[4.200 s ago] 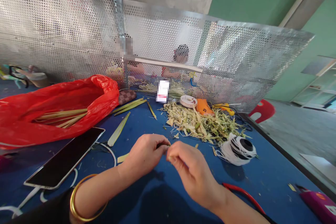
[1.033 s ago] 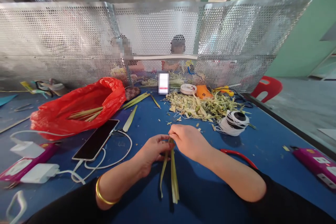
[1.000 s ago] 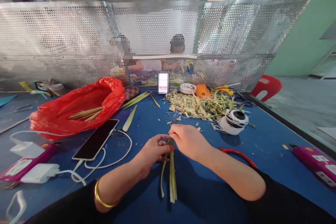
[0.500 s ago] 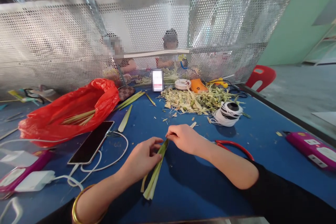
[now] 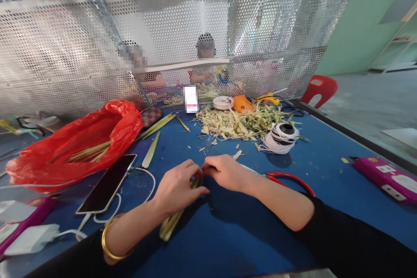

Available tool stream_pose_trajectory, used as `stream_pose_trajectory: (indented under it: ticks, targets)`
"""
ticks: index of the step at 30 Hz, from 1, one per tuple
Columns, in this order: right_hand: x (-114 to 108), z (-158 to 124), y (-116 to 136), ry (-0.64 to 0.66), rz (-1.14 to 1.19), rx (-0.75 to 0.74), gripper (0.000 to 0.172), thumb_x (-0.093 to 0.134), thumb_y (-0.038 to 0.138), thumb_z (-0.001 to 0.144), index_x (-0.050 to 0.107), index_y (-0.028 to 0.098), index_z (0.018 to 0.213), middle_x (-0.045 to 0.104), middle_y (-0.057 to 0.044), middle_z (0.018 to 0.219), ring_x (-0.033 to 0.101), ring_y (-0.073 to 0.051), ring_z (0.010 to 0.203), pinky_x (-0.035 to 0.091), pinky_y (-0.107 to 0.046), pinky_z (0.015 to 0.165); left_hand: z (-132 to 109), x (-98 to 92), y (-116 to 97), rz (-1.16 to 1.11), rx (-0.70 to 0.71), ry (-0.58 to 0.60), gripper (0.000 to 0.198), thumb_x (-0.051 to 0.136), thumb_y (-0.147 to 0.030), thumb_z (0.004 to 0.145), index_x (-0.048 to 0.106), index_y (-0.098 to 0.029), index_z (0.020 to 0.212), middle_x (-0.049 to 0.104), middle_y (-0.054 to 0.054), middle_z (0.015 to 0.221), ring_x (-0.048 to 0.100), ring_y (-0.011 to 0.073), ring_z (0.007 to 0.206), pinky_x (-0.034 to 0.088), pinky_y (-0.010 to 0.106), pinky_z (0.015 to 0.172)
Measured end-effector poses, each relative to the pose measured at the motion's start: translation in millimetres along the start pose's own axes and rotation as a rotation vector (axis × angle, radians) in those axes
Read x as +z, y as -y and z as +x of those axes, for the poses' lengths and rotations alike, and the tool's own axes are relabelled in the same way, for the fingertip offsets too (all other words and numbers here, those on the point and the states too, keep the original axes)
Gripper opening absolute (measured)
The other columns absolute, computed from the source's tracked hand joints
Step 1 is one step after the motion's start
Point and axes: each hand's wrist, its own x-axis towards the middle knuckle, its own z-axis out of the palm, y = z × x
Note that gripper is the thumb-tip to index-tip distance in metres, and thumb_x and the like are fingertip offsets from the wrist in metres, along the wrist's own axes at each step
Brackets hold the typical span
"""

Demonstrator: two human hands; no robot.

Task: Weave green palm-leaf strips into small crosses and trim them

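Observation:
My left hand (image 5: 179, 186) is curled around a small bundle of green leaf strips (image 5: 171, 226), whose pale lower ends stick out below the palm toward me. Close against its fingertips, my right hand (image 5: 224, 171) is closed in a pinch at the upper end of the bundle; the pinched tip itself is hidden by the fingers. Scissors with red handles (image 5: 291, 178) lie on the blue table (image 5: 247, 239), partly behind my right forearm. Left of my hands rests a single pale green leaf piece (image 5: 151, 151).
At left are a red plastic bag (image 5: 74, 139) holding stalks, a phone (image 5: 107, 184) with a white cable, and white chargers (image 5: 32, 239). Leaf scraps (image 5: 237, 124), a spool of white cord (image 5: 280, 139) and a purple power strip (image 5: 387, 180) lie rightward. Behind a perforated metal screen (image 5: 169, 21) sit two people.
My left hand has slid up and closed around the leaf bundle, tilting it leftward and covering more of it. My right hand stays pinched at the top. The view has shifted slightly.

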Motion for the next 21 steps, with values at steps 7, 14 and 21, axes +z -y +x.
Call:
stream_pose_trajectory:
  ticks: [7, 14, 21]
  targets:
    - [4.3, 1.6, -4.9, -0.030, 0.018, 0.028, 0.016, 0.051, 0.017, 0.085, 0.067, 0.019, 0.083, 0.071, -0.004, 0.081, 0.064, -0.016, 0.076, 0.041, -0.024, 0.065, -7.2, 3.5, 4.6, -0.285, -0.257, -0.046, 0.017, 0.056, -0.023, 0.073, 0.057, -0.024, 0.090, 0.066, -0.001, 0.082, 0.059, 0.0165, 0.071, 0.039, 0.026, 0.064]
    - [-1.3, -0.7, -1.0, 0.049, 0.009, 0.051, 0.015, 0.051, 0.016, 0.083, 0.065, 0.020, 0.080, 0.070, -0.002, 0.079, 0.062, -0.016, 0.073, 0.040, -0.024, 0.062, -9.3, 7.6, 1.1, -0.401, -0.314, 0.042, 0.021, 0.055, -0.024, 0.073, 0.057, -0.022, 0.094, 0.065, -0.001, 0.072, 0.058, 0.0154, 0.061, 0.038, 0.024, 0.056]
    - [-2.1, -2.4, -2.6, 0.089, 0.033, 0.028, 0.016, 0.048, 0.010, 0.081, 0.062, 0.018, 0.078, 0.069, -0.003, 0.080, 0.061, -0.015, 0.074, 0.040, -0.023, 0.063, -7.1, 9.9, 5.8, 0.208, 0.317, -0.014, 0.025, 0.041, -0.011, 0.082, 0.060, -0.023, 0.091, 0.060, 0.003, 0.088, 0.054, 0.0173, 0.080, 0.039, 0.027, 0.064]
